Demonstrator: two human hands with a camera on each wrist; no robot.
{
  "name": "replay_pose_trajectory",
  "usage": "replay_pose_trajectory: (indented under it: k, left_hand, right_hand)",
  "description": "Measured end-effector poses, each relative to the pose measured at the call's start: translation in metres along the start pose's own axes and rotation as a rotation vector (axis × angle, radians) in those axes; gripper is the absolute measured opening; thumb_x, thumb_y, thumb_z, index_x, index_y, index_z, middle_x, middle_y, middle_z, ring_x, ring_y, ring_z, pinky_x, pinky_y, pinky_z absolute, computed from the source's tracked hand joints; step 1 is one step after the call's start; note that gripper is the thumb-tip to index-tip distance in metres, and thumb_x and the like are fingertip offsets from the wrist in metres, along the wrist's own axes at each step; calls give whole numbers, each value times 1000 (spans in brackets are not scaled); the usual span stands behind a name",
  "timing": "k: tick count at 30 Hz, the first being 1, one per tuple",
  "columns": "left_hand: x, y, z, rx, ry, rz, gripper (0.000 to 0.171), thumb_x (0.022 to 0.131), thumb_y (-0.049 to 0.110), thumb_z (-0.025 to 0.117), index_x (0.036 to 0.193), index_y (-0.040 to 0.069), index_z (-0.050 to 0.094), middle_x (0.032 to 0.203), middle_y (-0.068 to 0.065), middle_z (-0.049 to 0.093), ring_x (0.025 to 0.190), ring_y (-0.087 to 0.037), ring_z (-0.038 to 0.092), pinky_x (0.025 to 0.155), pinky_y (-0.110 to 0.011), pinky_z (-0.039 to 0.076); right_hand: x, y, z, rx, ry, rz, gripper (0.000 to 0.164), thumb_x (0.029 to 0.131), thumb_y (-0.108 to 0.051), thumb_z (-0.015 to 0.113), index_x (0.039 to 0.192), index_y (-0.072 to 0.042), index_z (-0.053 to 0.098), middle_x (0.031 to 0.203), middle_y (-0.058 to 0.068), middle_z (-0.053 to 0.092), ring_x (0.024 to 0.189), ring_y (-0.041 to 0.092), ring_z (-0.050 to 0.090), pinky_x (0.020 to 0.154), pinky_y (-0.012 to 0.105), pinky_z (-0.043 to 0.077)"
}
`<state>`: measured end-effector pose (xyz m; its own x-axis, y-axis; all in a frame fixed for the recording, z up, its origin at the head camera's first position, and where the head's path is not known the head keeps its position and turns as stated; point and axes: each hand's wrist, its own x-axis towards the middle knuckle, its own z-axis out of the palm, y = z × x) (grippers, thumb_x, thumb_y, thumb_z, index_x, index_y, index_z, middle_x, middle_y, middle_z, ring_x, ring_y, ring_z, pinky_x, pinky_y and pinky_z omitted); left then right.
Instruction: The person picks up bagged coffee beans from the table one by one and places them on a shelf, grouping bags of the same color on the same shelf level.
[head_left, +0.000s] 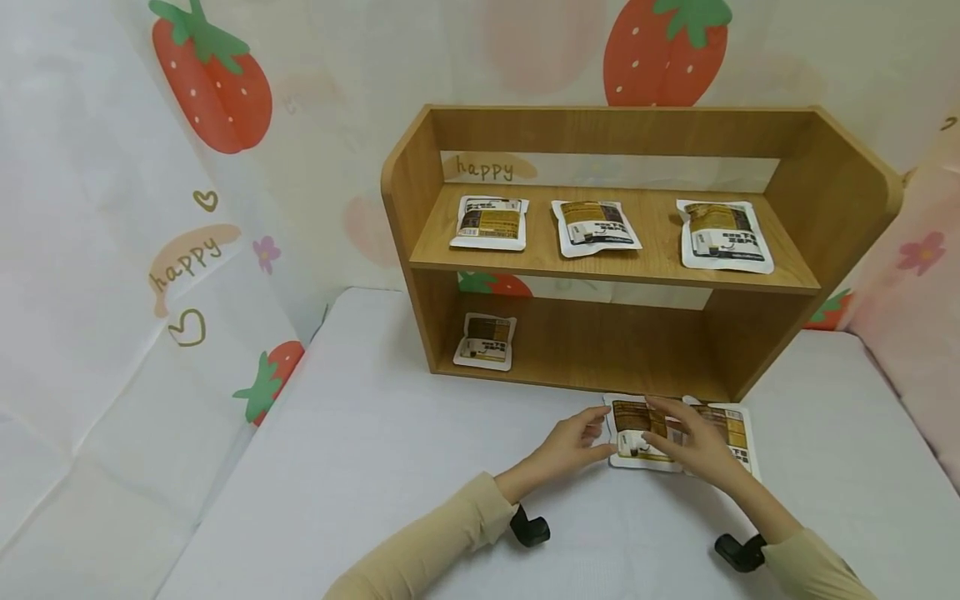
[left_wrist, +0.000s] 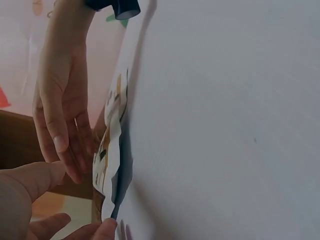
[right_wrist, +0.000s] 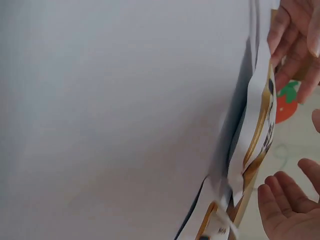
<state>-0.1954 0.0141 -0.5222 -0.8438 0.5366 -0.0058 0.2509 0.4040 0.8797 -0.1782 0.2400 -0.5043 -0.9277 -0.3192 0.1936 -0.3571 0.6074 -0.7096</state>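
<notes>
Two flat white pouches with brown and yellow printing lie side by side on the white table, just in front of the shelf. My left hand (head_left: 573,443) is at the left edge of the left pouch (head_left: 628,443), its fingertips right by that edge and the thumb apart from them. Over the same pouch hovers my right hand (head_left: 699,448), thumb and fingers spread, partly covering the right pouch (head_left: 733,427). In the left wrist view, a fingertip of the left hand (left_wrist: 30,195) meets the pouch's edge (left_wrist: 112,165). The right wrist view has the right hand (right_wrist: 290,205) beside the pouches, holding nothing.
A two-level wooden shelf (head_left: 615,279) stands behind the hands. Three similar pouches lie on its upper board: left (head_left: 490,223), middle (head_left: 596,227) and right (head_left: 725,237). Another pouch (head_left: 486,342) leans at the left of the lower level. Strawberry-printed sheeting (head_left: 337,100) hangs behind.
</notes>
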Motion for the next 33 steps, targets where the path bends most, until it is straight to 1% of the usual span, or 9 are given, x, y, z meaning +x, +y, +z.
replay_pose_trajectory:
  k: [3,7,11,13,17,20,26,30,33]
  left_hand:
    - [2,2,4,12,-3,-13,59,88,24,65,138,6,40,131,-14,52,111,-22,56,89,-17,46]
    - [5,3,8,1,3,-25,60,86,22,67,138,6,41,130,-13,53,107,-19,58,85,-15,47]
    - [6,4,11,-6,19,-43,63,83,21,71,137,6,42,130,-14,52,102,-16,60,80,-12,47]
    - [7,4,12,-11,32,-51,65,81,19,73,137,5,44,127,-15,53,100,-16,61,77,-12,48]
    - [8,4,14,-36,49,-71,66,77,15,76,135,3,46,118,-16,57,93,-17,63,73,-12,49]
    - [9,2,15,-54,59,-78,65,75,12,77,133,1,48,113,-16,59,87,-13,64,70,-11,49]
    - [8,-5,21,-34,99,-40,61,74,7,77,129,-2,51,120,-15,58,86,-5,60,68,-10,47]
    - [4,-5,21,-12,123,-9,59,75,7,76,128,-3,52,123,-16,56,87,-8,60,69,-9,46]
    - [1,-5,18,-2,129,10,58,75,8,76,128,-3,53,124,-17,56,88,-11,62,70,-9,46]
  right_hand:
    - [-6,2,-3,-61,20,5,54,83,-17,69,129,2,49,125,23,53,112,42,51,85,53,47]
    - [-12,4,-5,-98,51,-28,53,80,-13,72,125,4,53,120,25,57,106,42,55,81,53,49]
    - [-17,8,-5,-112,63,-46,54,75,-10,75,122,7,54,115,25,59,97,38,59,77,42,53]
    - [-19,9,-5,-123,53,-49,56,74,-11,76,122,8,54,112,25,60,94,36,60,75,40,53]
    - [-21,12,-4,-148,27,-42,61,74,-14,77,124,9,52,114,27,59,96,39,60,76,46,52]
    - [-22,13,-1,-142,4,0,64,74,-16,78,126,8,50,120,29,55,102,43,58,80,48,51]
    - [-24,12,5,-105,-26,95,67,73,-12,78,130,6,47,128,30,49,106,44,56,85,44,50]
    - [-27,11,9,-80,-14,97,66,72,-6,77,129,8,46,129,31,47,106,44,56,85,43,50]
    - [-28,9,11,-66,14,76,66,71,-4,77,128,8,47,128,32,47,105,45,56,84,42,49]
